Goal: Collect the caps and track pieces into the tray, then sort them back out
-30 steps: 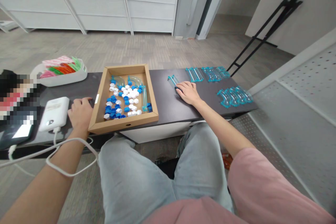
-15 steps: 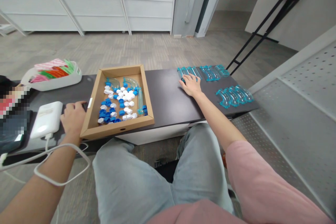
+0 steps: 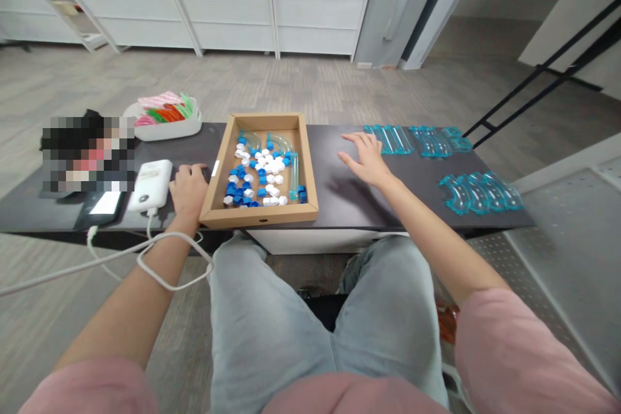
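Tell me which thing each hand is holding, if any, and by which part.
The right hand is open and holds nothing. The left hand is at a dark object beside the box; whether it grips this cannot be told.

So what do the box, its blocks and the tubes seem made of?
Box: likely cardboard, matte brown with a folded rim. Blocks: perhaps plastic, evenly white or blue; too small to judge finish. Tubes: probably plastic, glossy and see-through, with teal edges and bright highlights.

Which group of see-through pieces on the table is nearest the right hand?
The straight pieces, right beside the right hand; the curved groups lie farther right.
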The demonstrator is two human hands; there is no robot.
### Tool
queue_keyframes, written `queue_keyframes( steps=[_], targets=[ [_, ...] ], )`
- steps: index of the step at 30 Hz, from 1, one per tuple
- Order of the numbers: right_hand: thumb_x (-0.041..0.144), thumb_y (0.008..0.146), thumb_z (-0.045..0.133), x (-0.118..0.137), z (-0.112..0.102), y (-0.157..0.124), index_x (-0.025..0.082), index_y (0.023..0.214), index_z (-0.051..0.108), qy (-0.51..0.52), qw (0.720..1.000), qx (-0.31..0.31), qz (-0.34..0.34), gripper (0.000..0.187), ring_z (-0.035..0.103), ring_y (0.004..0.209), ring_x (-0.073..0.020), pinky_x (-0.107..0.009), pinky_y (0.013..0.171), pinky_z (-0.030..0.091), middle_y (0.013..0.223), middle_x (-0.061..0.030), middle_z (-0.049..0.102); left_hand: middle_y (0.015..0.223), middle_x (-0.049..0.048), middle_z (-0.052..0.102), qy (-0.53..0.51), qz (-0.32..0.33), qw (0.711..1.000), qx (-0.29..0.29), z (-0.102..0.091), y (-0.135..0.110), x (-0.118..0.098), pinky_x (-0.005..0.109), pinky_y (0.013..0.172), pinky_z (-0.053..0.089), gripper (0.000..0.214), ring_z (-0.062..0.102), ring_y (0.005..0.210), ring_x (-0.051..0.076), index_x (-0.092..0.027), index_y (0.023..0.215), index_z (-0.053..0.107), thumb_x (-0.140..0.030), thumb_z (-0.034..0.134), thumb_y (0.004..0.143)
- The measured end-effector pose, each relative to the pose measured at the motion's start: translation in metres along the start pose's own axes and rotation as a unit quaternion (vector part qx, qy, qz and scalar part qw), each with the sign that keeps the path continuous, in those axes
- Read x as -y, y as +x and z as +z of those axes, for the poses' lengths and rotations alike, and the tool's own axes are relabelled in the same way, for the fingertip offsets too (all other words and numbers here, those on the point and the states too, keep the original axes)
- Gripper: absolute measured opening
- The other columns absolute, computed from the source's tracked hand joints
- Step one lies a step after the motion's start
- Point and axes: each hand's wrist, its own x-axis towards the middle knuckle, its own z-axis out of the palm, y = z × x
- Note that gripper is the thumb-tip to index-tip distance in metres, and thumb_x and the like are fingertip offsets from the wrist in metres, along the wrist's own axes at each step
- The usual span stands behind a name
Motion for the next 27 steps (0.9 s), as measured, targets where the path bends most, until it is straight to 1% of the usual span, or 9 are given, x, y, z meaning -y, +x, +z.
queue_keyframes(
  steps=[3,5,7,10,15,18,20,23,27],
  targets=[
    [0.063,0.116,0.055,0.062,-0.004,0.012,0.030,0.158,0.076,0.009,0.984,0.086,-0.157,0.057,0.059,0.134,-0.0401,-0.055,0.119,0.037,0.146,-0.0155,0.075,0.161,0.0303,0.061,-0.011,0.005,1.000,0.002,-0.001,-0.001,0.000,0.055,0.121,0.049,0.058,0.060,0.146,0.044,-0.010,0.163,0.063,-0.029,0.035,0.116],
    [0.061,0.116,0.060,0.098,-0.003,0.018,0.031,0.146,0.084,-0.021,0.967,0.131,-0.219,0.049,0.061,0.129,-0.0385,-0.055,0.118,0.034,0.136,-0.0147,0.079,0.160,0.0303,0.062,-0.020,0.005,1.000,-0.005,-0.001,-0.002,-0.001,0.057,0.120,0.048,0.057,0.060,0.146,0.045,-0.012,0.161,0.065,-0.029,0.036,0.115],
    [0.059,0.116,0.061,0.124,0.001,0.022,0.029,0.139,0.087,-0.061,0.958,0.155,-0.234,0.046,0.063,0.128,-0.0394,-0.056,0.117,0.034,0.131,-0.0162,0.083,0.158,0.0292,0.064,-0.030,0.004,0.999,-0.017,0.000,-0.003,-0.002,0.057,0.119,0.048,0.055,0.060,0.146,0.046,-0.016,0.159,0.067,-0.031,0.039,0.114],
    [0.061,0.119,0.057,0.145,0.007,0.021,0.026,0.133,0.089,-0.100,0.956,0.177,-0.213,0.050,0.066,0.127,-0.0412,-0.057,0.115,0.036,0.127,-0.0180,0.088,0.157,0.0282,0.064,-0.038,0.003,0.999,-0.028,0.001,-0.004,-0.004,0.056,0.118,0.047,0.054,0.060,0.147,0.048,-0.019,0.158,0.068,-0.037,0.045,0.112],
    [0.069,0.112,0.068,0.157,0.014,0.016,0.021,0.134,0.083,-0.059,0.963,0.200,-0.171,0.055,0.073,0.127,-0.0403,-0.054,0.117,0.039,0.133,-0.0190,0.087,0.159,0.0307,0.062,-0.053,0.015,0.998,-0.032,0.002,-0.007,-0.003,0.053,0.117,0.044,0.053,0.059,0.147,0.045,-0.014,0.159,0.067,-0.035,0.046,0.116],
    [0.064,0.105,0.080,0.159,0.017,0.018,0.020,0.135,0.078,-0.008,0.971,0.188,-0.145,0.053,0.075,0.128,-0.0397,-0.052,0.118,0.040,0.139,-0.0192,0.084,0.160,0.0322,0.060,-0.057,0.021,0.998,-0.022,-0.001,-0.009,-0.004,0.051,0.116,0.042,0.053,0.058,0.148,0.042,-0.009,0.161,0.066,-0.031,0.042,0.119],
    [0.057,0.102,0.082,0.158,0.016,0.020,0.021,0.135,0.075,0.030,0.979,0.154,-0.129,0.049,0.075,0.127,-0.0387,-0.052,0.118,0.042,0.139,-0.0170,0.082,0.161,0.0324,0.059,-0.057,0.020,0.998,-0.015,-0.004,-0.010,-0.004,0.051,0.116,0.041,0.054,0.057,0.150,0.043,-0.008,0.162,0.064,-0.030,0.039,0.120],
    [0.046,0.105,0.074,0.151,0.009,0.020,0.022,0.139,0.072,0.097,0.984,0.093,-0.119,0.042,0.073,0.126,-0.0359,-0.049,0.114,0.049,0.140,-0.0150,0.079,0.163,0.0322,0.059,-0.061,0.019,0.998,-0.009,-0.005,-0.010,-0.005,0.051,0.117,0.040,0.054,0.056,0.151,0.044,-0.007,0.162,0.064,-0.030,0.039,0.120],
    [0.034,0.110,0.059,0.124,-0.006,0.016,0.022,0.150,0.069,0.139,0.985,0.004,-0.104,0.042,0.070,0.130,-0.0341,-0.046,0.110,0.056,0.147,-0.0158,0.073,0.164,0.0323,0.059,-0.072,0.014,0.997,-0.010,-0.004,-0.010,-0.006,0.051,0.119,0.039,0.053,0.056,0.151,0.043,-0.008,0.162,0.064,-0.029,0.042,0.120]
  ],
)
